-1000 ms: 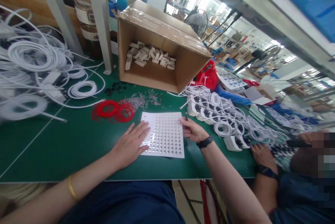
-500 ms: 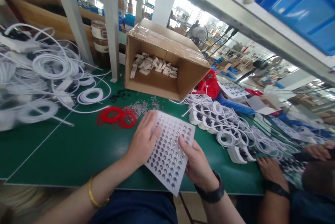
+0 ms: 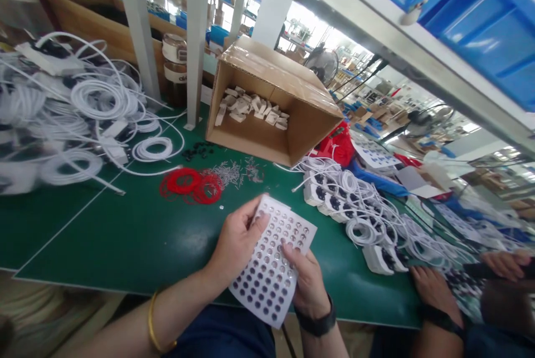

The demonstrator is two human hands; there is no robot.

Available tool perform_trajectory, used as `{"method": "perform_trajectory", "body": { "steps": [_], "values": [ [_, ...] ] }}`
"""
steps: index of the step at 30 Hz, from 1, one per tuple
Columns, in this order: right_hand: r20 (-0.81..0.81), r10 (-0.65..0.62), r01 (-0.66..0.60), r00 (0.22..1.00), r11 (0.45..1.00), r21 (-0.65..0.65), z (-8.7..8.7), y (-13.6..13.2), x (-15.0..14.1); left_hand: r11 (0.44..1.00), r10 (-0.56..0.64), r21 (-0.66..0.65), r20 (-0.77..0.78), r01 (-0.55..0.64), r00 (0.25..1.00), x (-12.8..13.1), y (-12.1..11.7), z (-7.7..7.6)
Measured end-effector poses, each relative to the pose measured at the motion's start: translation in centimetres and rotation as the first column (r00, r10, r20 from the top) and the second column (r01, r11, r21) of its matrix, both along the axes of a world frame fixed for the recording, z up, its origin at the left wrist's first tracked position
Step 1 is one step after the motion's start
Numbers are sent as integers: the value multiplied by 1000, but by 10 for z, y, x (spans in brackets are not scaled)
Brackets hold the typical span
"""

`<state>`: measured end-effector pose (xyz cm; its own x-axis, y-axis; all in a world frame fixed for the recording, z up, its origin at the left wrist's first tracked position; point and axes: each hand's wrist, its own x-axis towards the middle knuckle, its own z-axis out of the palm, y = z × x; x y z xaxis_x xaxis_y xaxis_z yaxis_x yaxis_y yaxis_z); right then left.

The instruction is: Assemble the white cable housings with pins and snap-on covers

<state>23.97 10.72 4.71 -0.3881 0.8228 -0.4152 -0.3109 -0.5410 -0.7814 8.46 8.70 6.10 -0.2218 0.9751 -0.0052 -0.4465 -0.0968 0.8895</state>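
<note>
I hold a white sheet (image 3: 273, 260) covered in rows of small round dots, tilted up off the green table (image 3: 125, 235) near its front edge. My left hand (image 3: 236, 243) grips the sheet's upper left edge, thumb on top. On the sheet's right side my right hand (image 3: 305, 280) rests with fingers curled and fingertips pressing on the dots; a black watch is on that wrist.
An open cardboard box (image 3: 267, 107) with pale parts lies on its side behind. Red wire loops (image 3: 192, 185), small metal pins (image 3: 234, 171) and white cable coils (image 3: 83, 118) lie left; white power strips (image 3: 355, 207) lie right. A co-worker's hand (image 3: 430, 285) rests at the right.
The sheet lay flat on the table a second ago; both hands have lifted it, tilted it and drawn it toward me. My right hand moved from its right edge onto its face.
</note>
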Motion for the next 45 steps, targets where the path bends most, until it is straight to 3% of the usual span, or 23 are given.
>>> {"method": "perform_trajectory", "body": {
  "steps": [8, 19, 25, 32, 45],
  "values": [
    [17, 16, -16, 1000, 1000, 23, -5, -1, 8, 1000, -10, -11, -23, 10, 1000, 4, -3, 4],
    [-1, 0, 0, 1000, 1000, 17, 3, -5, 6, 997, 15, -81, -49, -19, 999, 6, -4, 5],
    [-15, -43, 43, 999, 998, 41, 0, 1, 10, 996, -64, -57, 120, 72, 991, 6, -3, 5],
    [2, -44, 43, 999, 998, 52, 1, 0, 11, 993, -69, -87, 70, 75, 995, 6, -5, 6],
    [-14, -57, 58, 998, 997, 52, -1, -3, 11, 992, -45, -114, 125, 60, 991, 10, -2, -2]
  ]
}}
